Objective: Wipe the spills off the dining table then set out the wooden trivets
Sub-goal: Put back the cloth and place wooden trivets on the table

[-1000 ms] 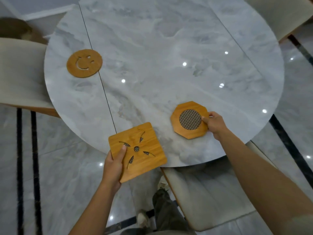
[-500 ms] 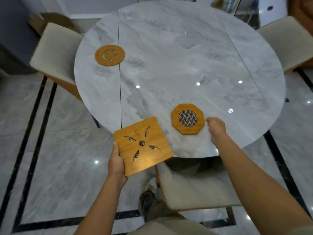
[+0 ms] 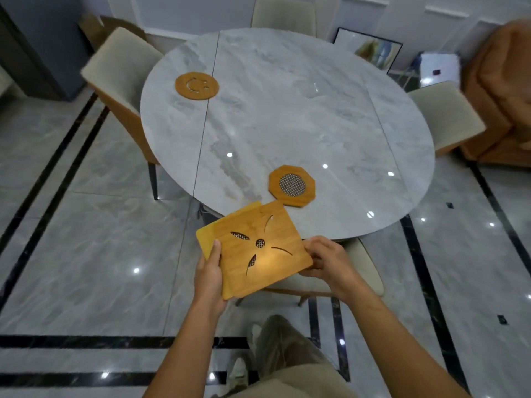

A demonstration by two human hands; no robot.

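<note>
You're pinching the stacked square trivets (image 3: 258, 248) btwn left hand (image 3: 208, 275) & right hand (image 3: 327, 261), lower centre, at the desk (image 3: 287, 110) near edge, so the offset bottom one is risking slipping out & dropping to the floor (image 3: 86, 254).

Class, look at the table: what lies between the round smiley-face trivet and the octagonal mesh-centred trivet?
Nothing. In the head view, only bare marble tabletop separates the smiley-face trivet from the octagonal trivet.
</note>
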